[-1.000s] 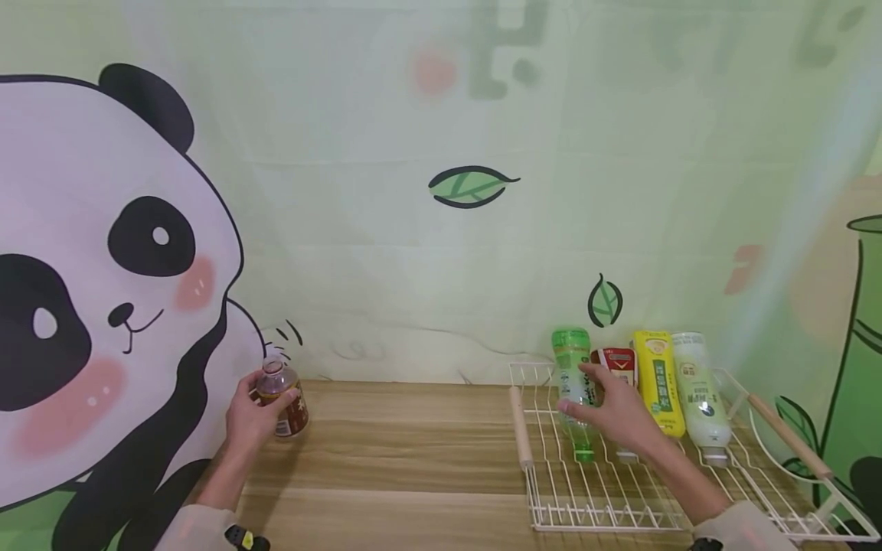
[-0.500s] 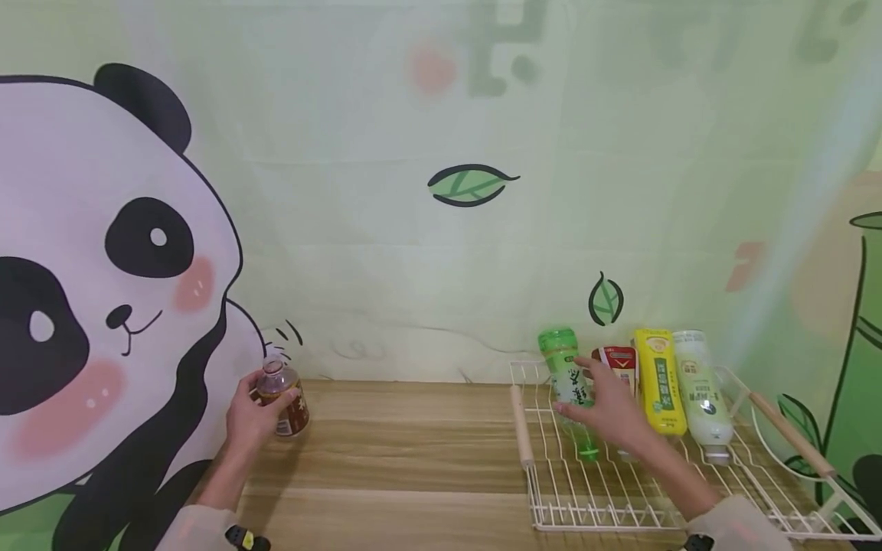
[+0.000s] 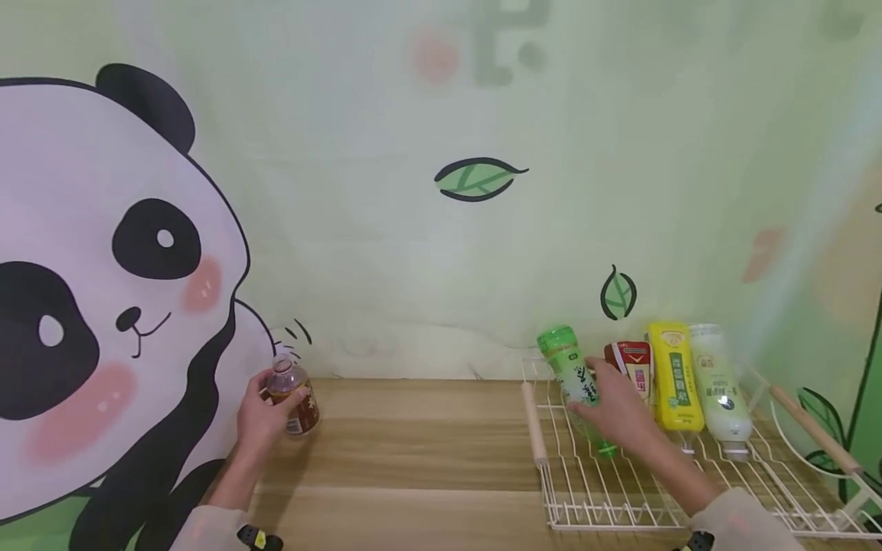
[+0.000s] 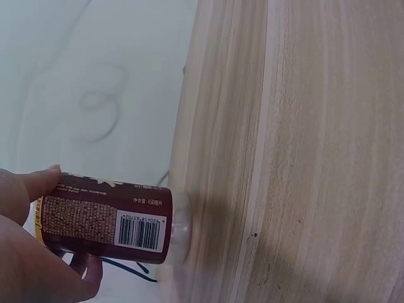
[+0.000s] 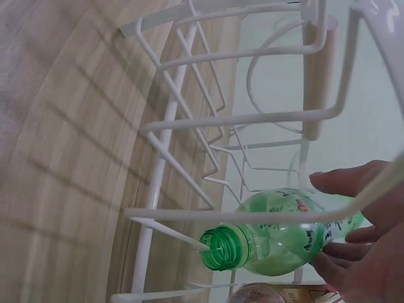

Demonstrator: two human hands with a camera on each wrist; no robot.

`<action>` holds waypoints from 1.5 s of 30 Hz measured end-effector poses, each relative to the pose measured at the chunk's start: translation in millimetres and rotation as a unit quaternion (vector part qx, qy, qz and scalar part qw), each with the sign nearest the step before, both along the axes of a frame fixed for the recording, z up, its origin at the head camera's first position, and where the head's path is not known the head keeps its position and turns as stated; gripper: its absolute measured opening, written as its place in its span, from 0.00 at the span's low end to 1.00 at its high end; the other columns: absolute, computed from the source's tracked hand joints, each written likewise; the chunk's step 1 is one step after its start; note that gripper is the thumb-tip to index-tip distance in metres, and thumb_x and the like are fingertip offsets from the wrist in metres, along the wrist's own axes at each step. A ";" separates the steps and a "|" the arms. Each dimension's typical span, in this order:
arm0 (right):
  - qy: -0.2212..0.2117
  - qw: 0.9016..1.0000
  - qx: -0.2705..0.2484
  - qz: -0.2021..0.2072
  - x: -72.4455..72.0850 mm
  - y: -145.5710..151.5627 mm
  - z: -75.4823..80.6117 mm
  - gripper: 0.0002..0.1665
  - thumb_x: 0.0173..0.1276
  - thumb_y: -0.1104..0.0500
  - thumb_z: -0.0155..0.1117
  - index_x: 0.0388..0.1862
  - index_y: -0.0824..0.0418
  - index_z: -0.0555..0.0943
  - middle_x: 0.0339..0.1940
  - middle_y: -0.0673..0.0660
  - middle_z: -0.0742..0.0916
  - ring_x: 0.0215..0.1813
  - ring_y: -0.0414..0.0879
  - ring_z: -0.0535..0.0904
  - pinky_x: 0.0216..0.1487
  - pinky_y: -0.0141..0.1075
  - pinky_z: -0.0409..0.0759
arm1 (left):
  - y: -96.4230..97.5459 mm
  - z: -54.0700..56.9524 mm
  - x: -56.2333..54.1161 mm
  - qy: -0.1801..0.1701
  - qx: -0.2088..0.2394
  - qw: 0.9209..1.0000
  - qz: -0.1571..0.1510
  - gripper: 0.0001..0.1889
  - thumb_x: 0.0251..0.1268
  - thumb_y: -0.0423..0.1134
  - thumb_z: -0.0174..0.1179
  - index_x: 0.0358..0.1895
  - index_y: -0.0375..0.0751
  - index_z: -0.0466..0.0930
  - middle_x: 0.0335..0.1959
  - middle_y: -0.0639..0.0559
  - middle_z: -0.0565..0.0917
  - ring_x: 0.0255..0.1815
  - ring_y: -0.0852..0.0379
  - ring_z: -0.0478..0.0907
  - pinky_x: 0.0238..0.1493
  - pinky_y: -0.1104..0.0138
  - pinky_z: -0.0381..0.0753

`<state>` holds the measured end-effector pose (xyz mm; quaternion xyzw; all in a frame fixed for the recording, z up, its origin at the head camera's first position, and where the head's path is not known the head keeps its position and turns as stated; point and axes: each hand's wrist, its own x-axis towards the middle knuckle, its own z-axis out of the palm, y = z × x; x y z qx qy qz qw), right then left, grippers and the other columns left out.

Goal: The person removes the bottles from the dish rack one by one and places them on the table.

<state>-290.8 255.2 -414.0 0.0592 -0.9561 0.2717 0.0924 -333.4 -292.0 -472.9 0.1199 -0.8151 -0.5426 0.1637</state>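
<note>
My left hand (image 3: pixel 265 417) holds an uncapped bottle (image 3: pixel 306 413) with a dark red label, upright at the back left of the table. In the left wrist view, fingers and thumb span this bottle (image 4: pixel 101 221), its barcode facing the camera. My right hand (image 3: pixel 620 405) grips a clear green bottle (image 3: pixel 566 363) at the left part of a white wire rack (image 3: pixel 599 526). That bottle is upside down and tilted, its base leaning left. The right wrist view shows its open, threaded neck (image 5: pixel 224 247) among the wires; the palm-side contact is partly hidden.
Right of the green bottle, a red-and-white container (image 3: pixel 632 358), a yellow bottle (image 3: pixel 675 375) and a white bottle (image 3: pixel 720 386) lean in the rack. Wooden handles (image 3: pixel 534 425) flank the rack. A panda-printed backdrop (image 3: pixel 386 268) stands behind the wooden table (image 3: pixel 413 444).
The green bottle has gone from nearly upright to tilted, its base swinging left, as my right hand closed in on it. The left hand stays on its bottle. The head view shifted slightly.
</note>
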 end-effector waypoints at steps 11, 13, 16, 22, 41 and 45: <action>-0.032 0.999 0.018 -0.005 -2.9 5.4 -3.7 0.53 0.67 0.56 0.80 0.78 0.76 0.60 0.63 0.76 0.81 0.49 0.60 0.82 0.53 0.59 0.87 | 0.2 -4.0 4.0 0.003 0.000 1.000 0.004 0.44 0.70 0.39 0.72 0.81 0.33 0.55 0.78 0.25 0.63 0.79 0.28 0.61 0.77 0.36 0.64; -0.033 0.999 0.021 -0.005 -2.6 5.8 -4.4 0.53 0.67 0.56 0.79 0.79 0.75 0.59 0.62 0.75 0.81 0.49 0.60 0.82 0.52 0.59 0.87 | 0.2 -4.7 4.8 0.005 0.000 1.000 0.003 0.44 0.70 0.39 0.72 0.81 0.33 0.55 0.78 0.25 0.63 0.79 0.27 0.60 0.77 0.36 0.63; -0.040 0.999 0.024 -0.003 -1.4 6.1 -5.1 0.54 0.67 0.56 0.79 0.79 0.75 0.59 0.62 0.75 0.81 0.49 0.60 0.83 0.52 0.59 0.88 | 0.2 -5.2 7.1 -0.002 0.001 1.000 0.001 0.45 0.70 0.39 0.71 0.82 0.33 0.53 0.79 0.25 0.62 0.79 0.27 0.60 0.78 0.36 0.62; -0.057 0.998 0.026 -0.004 -1.3 5.1 -6.1 0.52 0.68 0.54 0.79 0.78 0.75 0.60 0.60 0.73 0.83 0.49 0.58 0.83 0.52 0.57 0.88 | -3.9 3.5 13.3 -0.031 -0.033 0.999 -0.014 0.53 0.70 0.45 0.72 0.84 0.30 0.43 0.82 0.25 0.57 0.82 0.28 0.54 0.81 0.37 0.55; -0.046 0.999 0.018 -0.014 -5.4 -1.9 -7.7 0.43 0.64 0.52 0.82 0.65 0.74 0.69 0.47 0.65 0.85 0.40 0.53 0.82 0.38 0.47 0.88 | 10.5 69.0 43.4 0.084 -0.206 0.975 -0.031 0.56 0.64 0.51 0.76 0.83 0.30 0.50 0.80 0.25 0.58 0.81 0.27 0.56 0.77 0.34 0.60; -0.036 0.999 0.010 -0.013 -4.6 -3.4 -5.6 0.45 0.64 0.53 0.81 0.68 0.75 0.67 0.48 0.67 0.85 0.40 0.54 0.82 0.37 0.47 0.87 | 31.8 84.9 52.9 0.141 -0.222 0.963 -0.051 0.52 0.64 0.47 0.77 0.82 0.30 0.55 0.78 0.26 0.62 0.79 0.28 0.59 0.75 0.33 0.63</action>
